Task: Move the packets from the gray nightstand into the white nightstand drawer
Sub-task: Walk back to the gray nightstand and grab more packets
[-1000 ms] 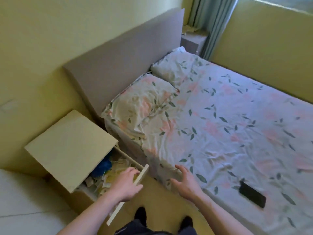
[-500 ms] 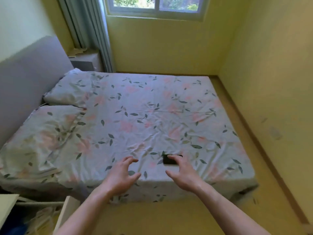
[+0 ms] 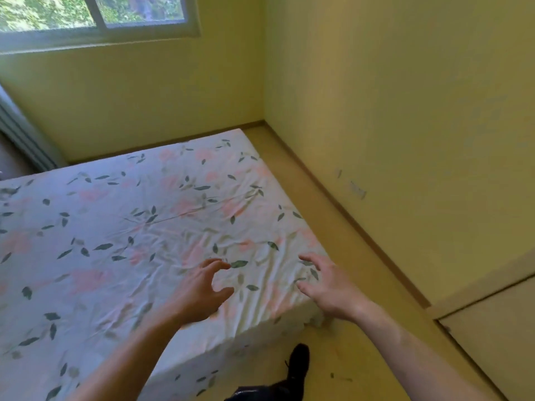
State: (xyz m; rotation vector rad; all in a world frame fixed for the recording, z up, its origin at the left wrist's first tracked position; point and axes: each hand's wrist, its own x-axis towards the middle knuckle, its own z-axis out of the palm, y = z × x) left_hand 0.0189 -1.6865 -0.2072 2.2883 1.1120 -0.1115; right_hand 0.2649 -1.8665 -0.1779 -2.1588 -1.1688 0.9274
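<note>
Neither nightstand and no packets are in view now. My left hand [image 3: 202,290] hovers over the foot end of the bed with its fingers loosely spread and curved, holding nothing. My right hand [image 3: 324,285] hangs over the bed's near right corner, fingers spread and relaxed, also holding nothing. Both forearms reach in from the bottom of the frame.
The bed [image 3: 121,241] with a floral sheet fills the left and middle. A strip of yellow floor [image 3: 333,215] runs between the bed and the yellow wall [image 3: 405,111] on the right. A window [image 3: 95,13] is at the top left. One dark shoe [image 3: 298,363] shows at the bottom.
The view has swung right, away from the white nightstand and its open drawer, to the bed's foot corner. My left hand let go of the drawer front. The black phone has left the view.
</note>
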